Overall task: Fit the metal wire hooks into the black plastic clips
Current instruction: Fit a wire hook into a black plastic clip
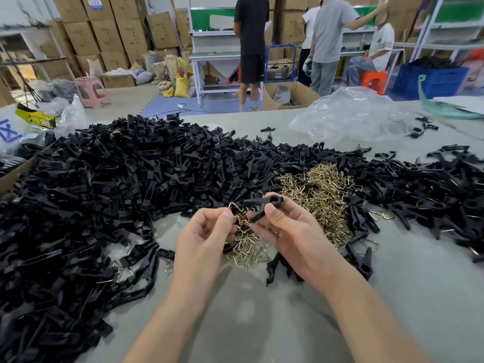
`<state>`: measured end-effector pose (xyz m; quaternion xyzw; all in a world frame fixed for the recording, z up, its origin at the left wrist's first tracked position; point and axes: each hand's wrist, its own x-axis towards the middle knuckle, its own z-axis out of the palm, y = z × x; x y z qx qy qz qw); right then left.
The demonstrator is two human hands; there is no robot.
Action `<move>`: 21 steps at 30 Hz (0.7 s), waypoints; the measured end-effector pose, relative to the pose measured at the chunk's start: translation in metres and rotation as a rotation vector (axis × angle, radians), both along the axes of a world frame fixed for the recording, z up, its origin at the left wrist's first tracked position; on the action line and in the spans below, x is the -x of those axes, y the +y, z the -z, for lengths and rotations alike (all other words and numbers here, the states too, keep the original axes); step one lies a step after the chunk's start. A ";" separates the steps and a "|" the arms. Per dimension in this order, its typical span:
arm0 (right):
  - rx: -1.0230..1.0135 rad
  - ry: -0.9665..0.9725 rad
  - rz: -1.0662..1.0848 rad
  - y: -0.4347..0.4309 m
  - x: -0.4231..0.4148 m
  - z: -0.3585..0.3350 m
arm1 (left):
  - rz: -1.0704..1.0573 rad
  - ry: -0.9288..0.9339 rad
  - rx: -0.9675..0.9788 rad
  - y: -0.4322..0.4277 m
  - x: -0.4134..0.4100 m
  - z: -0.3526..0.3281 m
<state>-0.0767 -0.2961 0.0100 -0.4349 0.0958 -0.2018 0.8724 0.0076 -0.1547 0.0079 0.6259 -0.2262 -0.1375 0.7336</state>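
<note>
Where the heap of black clips (pixel 117 184) fills the left of the frame, a few near the lower left seem to carry a wire loop already, so I judge the job under way but far from done. Just right of it, at centre frame, the left hand (pixel 207 231) pinches a wire hook (pixel 236 206) between thumb and fingertips. Just beside it, perhaps touching, is the black clip (pixel 263 205), gripped at a slant by the right hand (pixel 288 231), thumb across its body and fingers curled behind. The two hands are close together above the surface (pixel 262 323).

To seat the hook well, I would hold the clip steady, line the wire ends up with the clip's holes, and squeeze the wire only enough to spring it in, without twisting its shape.

The hook is thin, brass-coloured wire bent into an open triangle, one corner pointing up. Its free ends are hidden by the fingers. The clip is a long, matt plastic piece with a round hole at its upper-right end and a tapered lower end.

Further right lies the pile of hooks (pixel 322 189), tangled, so a single one may need shaking loose. A second spread of clips (pixel 432 184) runs to the right edge, and a crumpled plastic bag (pixel 353 116) sits in the upper right.
</note>
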 end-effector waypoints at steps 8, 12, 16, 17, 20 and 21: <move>0.255 -0.047 0.034 0.004 -0.003 0.007 | 0.069 0.445 0.219 -0.007 0.002 -0.003; 0.420 -0.014 0.062 0.009 -0.004 0.010 | 0.099 0.496 0.234 -0.009 0.003 -0.005; 0.524 0.021 0.119 0.011 -0.003 0.010 | 0.029 0.534 0.237 -0.013 0.007 -0.002; 0.534 0.026 0.129 0.012 -0.004 0.010 | 0.013 0.543 0.243 -0.013 0.007 -0.002; 0.529 0.015 0.146 0.013 -0.004 0.008 | 0.000 0.562 0.265 -0.013 0.007 -0.004; 0.528 0.006 0.152 0.014 -0.004 0.008 | -0.001 0.565 0.269 -0.013 0.007 -0.004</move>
